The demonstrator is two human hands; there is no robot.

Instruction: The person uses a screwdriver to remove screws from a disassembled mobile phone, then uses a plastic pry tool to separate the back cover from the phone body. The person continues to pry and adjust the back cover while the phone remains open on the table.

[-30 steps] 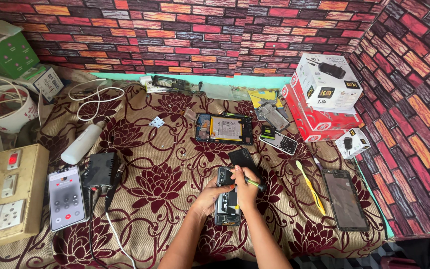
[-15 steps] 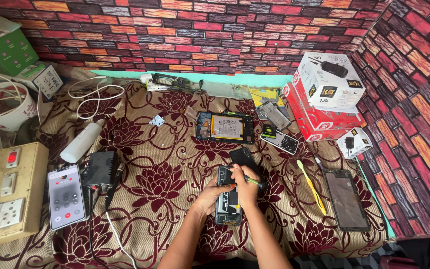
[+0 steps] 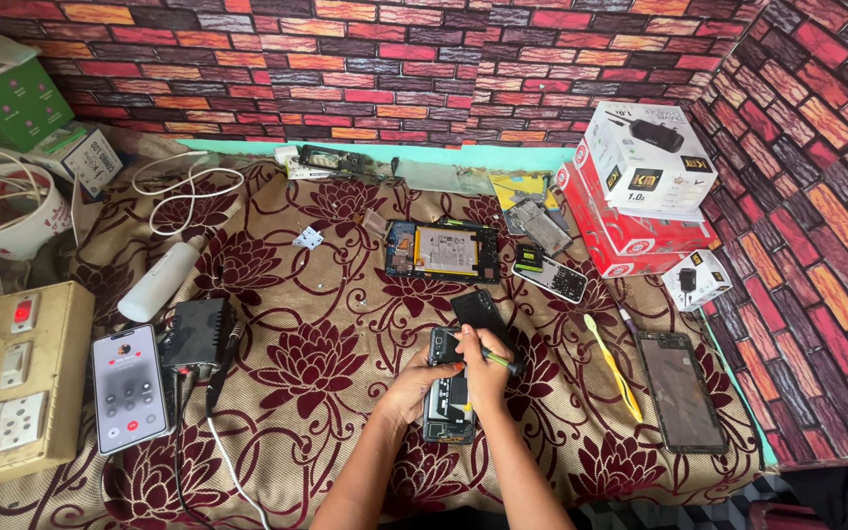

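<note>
Floral cloth (image 3: 345,294) covers the bench. Left hand (image 3: 412,385) steadies the opened phone (image 3: 447,397); right hand (image 3: 486,365) pinches what looks like a screwdriver (image 3: 491,355) pointing to ten o'clock. A slip could gouge the board.

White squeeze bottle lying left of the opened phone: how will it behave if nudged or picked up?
The white bottle lies on its side on the floral cloth; being round, it would probably roll if pushed across its length, though the soft cloth may slow it. It looks like thin plastic, so likely light and somewhat squeezable. Its smooth surface may be slightly slippery.
</note>
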